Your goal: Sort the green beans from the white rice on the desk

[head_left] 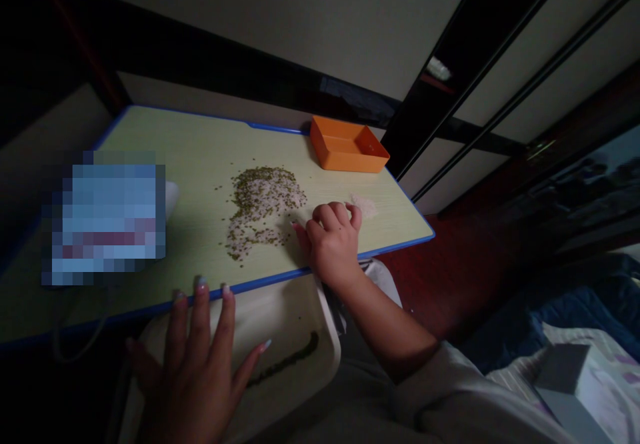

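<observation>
A mixed heap of green beans and white grains [260, 194] lies spread on the pale wooden tabletop [190, 144]. My right hand [334, 237] rests on the table just right of this heap, fingers curled down and thumb toward the heap. Whatever those fingers hold, if anything, is hidden beneath them. Beside its knuckles sits a small pile of white grains [363, 205]. My left hand [197, 351] has its fingers spread, with the tips at the table's front edge. Under it is a white tray [330, 357] containing a dark line of green beans [293, 359].
An orange box [350, 147] stands at the table's back right. A pixelated object [110, 221] with a cable occupies the left side. Blue trim [400, 245] runs round the table. Cabinet panels [280, 24] rise behind. Bedding [575, 297] and a grey box [565, 381] are at right.
</observation>
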Available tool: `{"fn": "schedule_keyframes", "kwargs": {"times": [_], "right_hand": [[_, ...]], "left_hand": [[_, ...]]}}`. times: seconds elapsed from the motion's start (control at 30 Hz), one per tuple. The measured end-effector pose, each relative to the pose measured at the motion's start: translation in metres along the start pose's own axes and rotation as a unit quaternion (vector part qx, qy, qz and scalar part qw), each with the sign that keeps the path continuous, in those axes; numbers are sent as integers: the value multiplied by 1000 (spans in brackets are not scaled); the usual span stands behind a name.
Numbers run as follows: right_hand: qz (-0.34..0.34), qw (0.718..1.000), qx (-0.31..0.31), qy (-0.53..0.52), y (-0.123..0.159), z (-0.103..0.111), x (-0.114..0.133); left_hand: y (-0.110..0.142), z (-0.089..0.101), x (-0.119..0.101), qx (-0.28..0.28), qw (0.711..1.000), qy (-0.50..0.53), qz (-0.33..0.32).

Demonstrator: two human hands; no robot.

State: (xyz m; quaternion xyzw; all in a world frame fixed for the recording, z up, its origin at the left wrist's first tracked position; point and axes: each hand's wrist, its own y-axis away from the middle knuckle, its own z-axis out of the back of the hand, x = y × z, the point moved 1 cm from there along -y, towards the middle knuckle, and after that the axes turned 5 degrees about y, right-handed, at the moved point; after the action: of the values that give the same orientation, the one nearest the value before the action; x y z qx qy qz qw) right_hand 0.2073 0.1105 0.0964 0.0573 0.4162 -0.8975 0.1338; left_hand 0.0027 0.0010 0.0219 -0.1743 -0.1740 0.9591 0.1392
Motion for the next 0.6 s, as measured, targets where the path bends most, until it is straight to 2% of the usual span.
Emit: {"fn": "schedule_keyframes", "kwargs": {"times": [0.2, 0.4, 0.6], "right_hand": [[-39, 996, 78, 10, -7, 1, 1], [-57, 995, 73, 31, -8, -2, -5], [-90, 989, 111, 30, -11, -8, -22]], "left_hand": [[1, -4, 2, -32, 999, -4, -10], [0, -1, 1, -27, 999, -15, -21], [0, -1, 1, -31, 999, -15, -25]]}}
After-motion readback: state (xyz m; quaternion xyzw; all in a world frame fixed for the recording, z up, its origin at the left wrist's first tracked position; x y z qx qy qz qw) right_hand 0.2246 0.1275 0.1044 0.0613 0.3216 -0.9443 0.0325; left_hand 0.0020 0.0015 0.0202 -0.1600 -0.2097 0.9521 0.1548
